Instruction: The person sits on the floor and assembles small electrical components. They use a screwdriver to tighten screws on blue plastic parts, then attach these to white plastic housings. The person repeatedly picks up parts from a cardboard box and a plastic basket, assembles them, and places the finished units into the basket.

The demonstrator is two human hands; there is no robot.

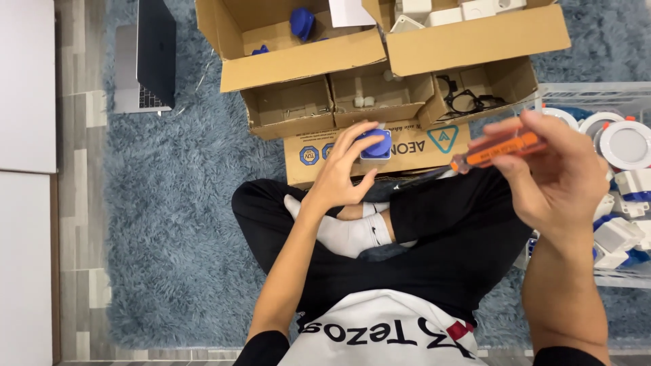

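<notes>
I sit cross-legged on a blue shaggy rug. My left hand [344, 173] grips a small blue round part on a white base [375, 145], held in front of the cardboard boxes. My right hand [553, 173] holds an orange-handled screwdriver [498, 150], its dark shaft pointing down-left toward my knee. The two hands are apart, the screwdriver tip well clear of the blue part.
Open cardboard boxes [305, 64] ahead hold blue parts [302, 22], white parts and black rings [464, 102]. A white wire basket [614, 91] on the right holds round white lamps [627, 142] and blue-white pieces. A laptop [146, 57] stands at the upper left.
</notes>
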